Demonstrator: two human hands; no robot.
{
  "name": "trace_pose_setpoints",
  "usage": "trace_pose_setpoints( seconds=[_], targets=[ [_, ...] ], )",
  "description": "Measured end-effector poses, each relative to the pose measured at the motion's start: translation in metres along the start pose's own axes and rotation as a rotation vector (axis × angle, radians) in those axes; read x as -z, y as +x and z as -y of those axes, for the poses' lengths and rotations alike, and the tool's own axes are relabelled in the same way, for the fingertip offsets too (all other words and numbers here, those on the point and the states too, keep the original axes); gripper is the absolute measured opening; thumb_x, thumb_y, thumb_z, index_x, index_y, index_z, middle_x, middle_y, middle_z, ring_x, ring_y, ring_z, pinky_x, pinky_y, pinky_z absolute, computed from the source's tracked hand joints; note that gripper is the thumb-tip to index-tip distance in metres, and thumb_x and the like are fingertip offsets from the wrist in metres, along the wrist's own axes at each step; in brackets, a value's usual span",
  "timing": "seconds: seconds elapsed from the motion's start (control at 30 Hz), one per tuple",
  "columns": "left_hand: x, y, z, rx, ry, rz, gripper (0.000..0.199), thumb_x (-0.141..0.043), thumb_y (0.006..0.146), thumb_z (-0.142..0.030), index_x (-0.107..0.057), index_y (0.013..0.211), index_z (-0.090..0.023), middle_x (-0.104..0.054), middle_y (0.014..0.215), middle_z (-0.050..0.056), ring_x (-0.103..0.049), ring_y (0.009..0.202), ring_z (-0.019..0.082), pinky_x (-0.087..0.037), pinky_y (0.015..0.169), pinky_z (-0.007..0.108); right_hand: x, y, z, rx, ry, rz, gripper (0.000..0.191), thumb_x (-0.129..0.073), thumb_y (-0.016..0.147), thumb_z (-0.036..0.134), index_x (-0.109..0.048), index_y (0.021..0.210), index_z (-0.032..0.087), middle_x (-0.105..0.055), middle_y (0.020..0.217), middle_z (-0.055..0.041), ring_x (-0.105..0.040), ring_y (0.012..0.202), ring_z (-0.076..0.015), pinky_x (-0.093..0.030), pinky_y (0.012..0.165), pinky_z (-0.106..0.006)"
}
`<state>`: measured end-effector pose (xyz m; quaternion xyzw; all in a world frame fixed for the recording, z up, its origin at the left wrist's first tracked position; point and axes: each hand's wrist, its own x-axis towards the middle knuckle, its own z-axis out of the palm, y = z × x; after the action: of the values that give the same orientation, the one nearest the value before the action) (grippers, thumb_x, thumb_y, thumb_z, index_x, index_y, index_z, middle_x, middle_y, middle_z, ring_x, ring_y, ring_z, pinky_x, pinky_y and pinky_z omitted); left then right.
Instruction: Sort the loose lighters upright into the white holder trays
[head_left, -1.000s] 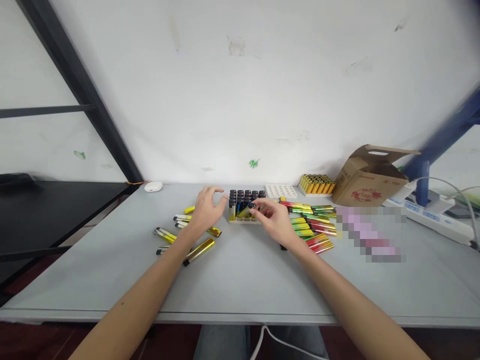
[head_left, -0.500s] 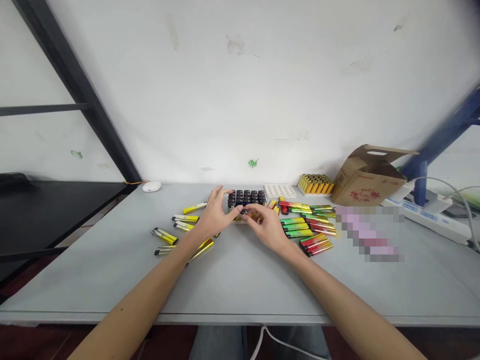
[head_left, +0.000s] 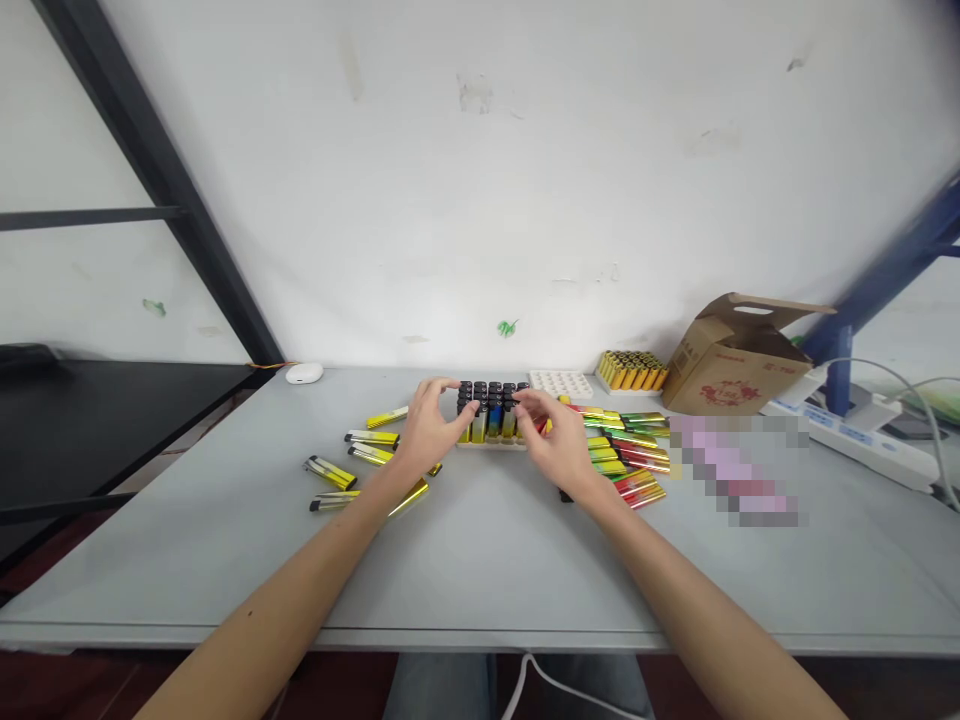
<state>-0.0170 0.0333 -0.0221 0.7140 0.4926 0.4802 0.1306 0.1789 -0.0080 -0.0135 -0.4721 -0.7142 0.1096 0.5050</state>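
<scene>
Upright cigarette lighters [head_left: 495, 410] with black tops stand packed in rows in a white tray [head_left: 491, 444] at the middle of the table. My left hand [head_left: 433, 428] is at the left side of this block, thumb in front and fingers bent over the far left corner, apart. On the right side, my right hand [head_left: 561, 440] has its thumb and fingers spread at the block's edge; whether they touch the lighters I cannot tell. Loose yellow lighters [head_left: 373, 437] lie left of my left hand. Red and green lighters [head_left: 637, 455] lie to the right, partly behind my right hand.
Behind on the right are a white tray with holes [head_left: 561, 383] and a block of yellow lighters [head_left: 632, 371]. An opened cardboard box [head_left: 731, 365] and a white power strip [head_left: 870, 435] stand farther right. A white case [head_left: 304, 373] lies back left.
My right hand has moved right, away from the front of the block, and its pinch at a black lighter top has opened. The block's front row now shows. My left hand stays nearly in place.
</scene>
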Motion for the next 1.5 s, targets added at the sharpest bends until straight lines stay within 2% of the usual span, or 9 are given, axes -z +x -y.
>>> trace_pose_setpoints(
  seconds=[0.1, 0.2, 0.4, 0.6, 0.83, 0.97, 1.2, 1.37, 1.5],
  targets=[
    [0.000, 0.001, -0.002, 0.047, -0.047, 0.030, 0.032, -0.054, 0.088, -0.046, -0.055, 0.110, -0.022, -0.059, 0.119, 0.008, -0.056, 0.112, 0.022, -0.045, 0.096, 0.038, 0.007, 0.003, -0.003, 0.112, -0.174, -0.080, 0.017, -0.050, 0.088, 0.025, -0.065, 0.096, 0.022, -0.070, 0.093, -0.0063, -0.063, 0.088, -0.0238, -0.047, 0.086, -0.041],
    [0.010, 0.009, 0.004, 0.124, -0.035, 0.037, 0.034, -0.037, 0.095, -0.045, -0.057, 0.109, -0.021, -0.061, 0.120, 0.009, -0.057, 0.111, 0.022, -0.044, 0.096, 0.037, 0.010, 0.006, -0.007, 0.159, -0.256, -0.088, 0.021, -0.051, 0.087, 0.025, -0.065, 0.102, 0.021, -0.067, 0.107, -0.0097, -0.057, 0.105, -0.0277, -0.043, 0.096, -0.046],
    [0.042, 0.025, 0.041, 0.318, 0.525, 0.203, 0.033, -0.047, 0.083, -0.036, -0.063, 0.107, -0.019, -0.062, 0.119, 0.016, -0.054, 0.115, 0.036, -0.043, 0.092, 0.047, 0.009, 0.004, -0.018, 0.111, -0.326, 0.118, 0.048, -0.051, 0.090, 0.034, -0.050, 0.135, 0.019, -0.047, 0.142, -0.0143, -0.040, 0.133, -0.0308, -0.035, 0.110, -0.051],
    [0.059, 0.025, 0.051, 0.460, 0.686, 0.443, 0.020, -0.057, 0.075, -0.042, -0.061, 0.068, -0.023, -0.071, 0.075, 0.009, -0.066, 0.083, 0.032, -0.045, 0.072, 0.039, 0.010, 0.001, -0.020, 0.110, -0.330, 0.250, 0.052, -0.048, 0.091, 0.033, -0.043, 0.141, 0.019, -0.040, 0.149, -0.0138, -0.036, 0.139, -0.0294, -0.035, 0.112, -0.049],
    [0.056, 0.025, 0.047, 0.369, 0.703, 0.324, 0.011, -0.060, 0.077, -0.034, -0.059, 0.080, -0.024, -0.072, 0.086, 0.007, -0.065, 0.090, 0.031, -0.042, 0.078, 0.039, 0.011, 0.003, -0.019, 0.072, -0.307, 0.266, 0.057, -0.047, 0.091, 0.034, -0.036, 0.145, 0.015, -0.037, 0.150, -0.0169, -0.033, 0.140, -0.0292, -0.034, 0.112, -0.048],
    [0.052, 0.024, 0.042, 0.316, 0.555, 0.210, 0.015, -0.056, 0.082, -0.039, -0.051, 0.085, -0.025, -0.071, 0.089, 0.005, -0.064, 0.087, 0.028, -0.043, 0.074, 0.036, 0.009, 0.003, -0.020, 0.044, -0.292, 0.241, 0.061, -0.047, 0.092, 0.036, -0.031, 0.146, 0.014, -0.033, 0.151, -0.0187, -0.029, 0.142, -0.0294, -0.031, 0.114, -0.048],
    [0.039, 0.022, 0.018, 0.168, 0.030, 0.037, 0.026, -0.057, 0.084, -0.046, -0.054, 0.093, -0.022, -0.063, 0.080, 0.002, -0.061, 0.071, 0.018, -0.046, 0.071, 0.030, 0.009, 0.003, -0.020, 0.029, -0.271, 0.210, 0.062, -0.045, 0.093, 0.040, -0.030, 0.146, 0.012, -0.032, 0.151, -0.0199, -0.027, 0.143, -0.0289, -0.029, 0.116, -0.048],
    [0.032, 0.022, 0.010, 0.264, -0.325, 0.070, 0.037, -0.051, 0.087, -0.053, -0.059, 0.096, -0.018, -0.050, 0.071, -0.001, -0.046, 0.053, 0.012, -0.040, 0.050, 0.025, 0.009, 0.004, -0.019, 0.044, -0.237, 0.154, 0.061, -0.045, 0.093, 0.042, -0.029, 0.145, 0.013, -0.033, 0.150, -0.0184, -0.029, 0.141, -0.0278, -0.030, 0.115, -0.047],
    [0.036, 0.024, 0.002, 0.397, -0.763, 0.191, 0.036, -0.056, 0.084, -0.053, -0.056, 0.089, -0.017, -0.042, 0.065, -0.003, -0.039, 0.052, 0.010, -0.032, 0.044, 0.020, 0.010, 0.004, -0.017, 0.071, -0.208, 0.125, 0.054, -0.045, 0.094, 0.040, -0.036, 0.142, 0.016, -0.036, 0.148, -0.0161, -0.032, 0.140, -0.0265, -0.031, 0.115, -0.044]
  ],
)
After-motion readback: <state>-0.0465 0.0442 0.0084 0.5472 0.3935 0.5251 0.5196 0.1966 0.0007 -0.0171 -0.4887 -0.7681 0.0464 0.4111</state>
